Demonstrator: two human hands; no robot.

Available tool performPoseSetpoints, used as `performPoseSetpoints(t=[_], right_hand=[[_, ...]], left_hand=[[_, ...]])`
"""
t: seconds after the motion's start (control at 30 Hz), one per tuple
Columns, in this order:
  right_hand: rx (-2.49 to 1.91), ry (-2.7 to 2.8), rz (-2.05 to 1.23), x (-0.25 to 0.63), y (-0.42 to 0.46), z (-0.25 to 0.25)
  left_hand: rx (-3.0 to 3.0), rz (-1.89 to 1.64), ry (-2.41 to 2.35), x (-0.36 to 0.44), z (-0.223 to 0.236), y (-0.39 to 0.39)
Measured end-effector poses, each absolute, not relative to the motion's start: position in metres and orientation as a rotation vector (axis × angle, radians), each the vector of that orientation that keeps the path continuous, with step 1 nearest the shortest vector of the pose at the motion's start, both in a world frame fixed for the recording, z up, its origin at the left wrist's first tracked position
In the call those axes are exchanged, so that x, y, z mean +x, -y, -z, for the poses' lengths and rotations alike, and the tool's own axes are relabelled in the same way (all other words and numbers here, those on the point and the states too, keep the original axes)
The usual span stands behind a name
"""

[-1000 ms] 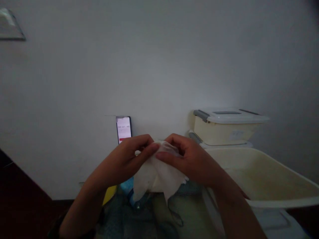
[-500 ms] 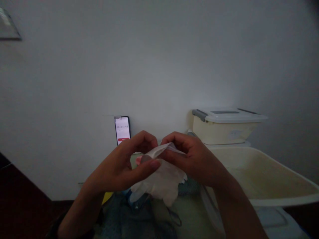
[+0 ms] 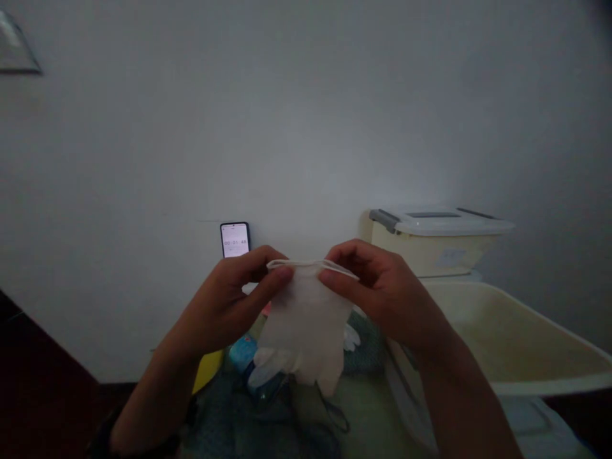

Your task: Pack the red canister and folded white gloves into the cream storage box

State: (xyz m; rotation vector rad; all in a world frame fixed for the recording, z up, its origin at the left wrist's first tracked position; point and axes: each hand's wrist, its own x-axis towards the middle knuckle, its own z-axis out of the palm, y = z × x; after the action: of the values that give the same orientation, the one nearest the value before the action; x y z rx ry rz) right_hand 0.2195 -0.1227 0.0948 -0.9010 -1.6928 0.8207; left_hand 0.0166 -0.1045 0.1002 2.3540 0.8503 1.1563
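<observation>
- Head view, containers: the lidded box (image 3: 430,252) sits at the back right near the wall (image 3: 306,127), cream-bodied under a white lid with grey latches; what it holds cannot be told.
- In front of it, the open tub (image 3: 516,338) shows its pale inner floor and walls; the right forearm crosses its near left part.
- Under the tub is a pale container (image 3: 530,421), its contents hidden.
- Head view, glove: the thin white glove (image 3: 306,319) hangs between the left hand (image 3: 234,299) and the right hand (image 3: 382,287), cuff up and its finger ends down, above the pale green surface (image 3: 373,414), whose edges are mostly hidden.
- The left fingers (image 3: 276,280) and the right fingers (image 3: 337,280) are pinched on opposite sides of the cuff, the two thumbs apart on its near face.
- Around it: a blue packet (image 3: 243,352) and a yellow item (image 3: 209,370) on the left, dark cloth (image 3: 234,414) below, a white crumpled item (image 3: 352,338) just right, and a phone (image 3: 235,241) upright behind the left hand.
</observation>
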Motion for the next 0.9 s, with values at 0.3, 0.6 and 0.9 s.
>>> performPoseSetpoints(t=[0.3,0.6,0.9], right_hand=[[-0.885,1.767,-0.726,0.219,0.12,-0.093],[-0.927,1.733,-0.67,0.22,0.128,-0.096],[-0.966,1.803,-0.527,0.219,0.134,-0.102]], left_hand=[[2.414,-1.087,-0.787,0.02,-0.098,0.103],[2.414,-1.217,-0.758,0.018,-0.095,0.1],[2.426,-1.264,-0.648,0.018,-0.094,0.104]])
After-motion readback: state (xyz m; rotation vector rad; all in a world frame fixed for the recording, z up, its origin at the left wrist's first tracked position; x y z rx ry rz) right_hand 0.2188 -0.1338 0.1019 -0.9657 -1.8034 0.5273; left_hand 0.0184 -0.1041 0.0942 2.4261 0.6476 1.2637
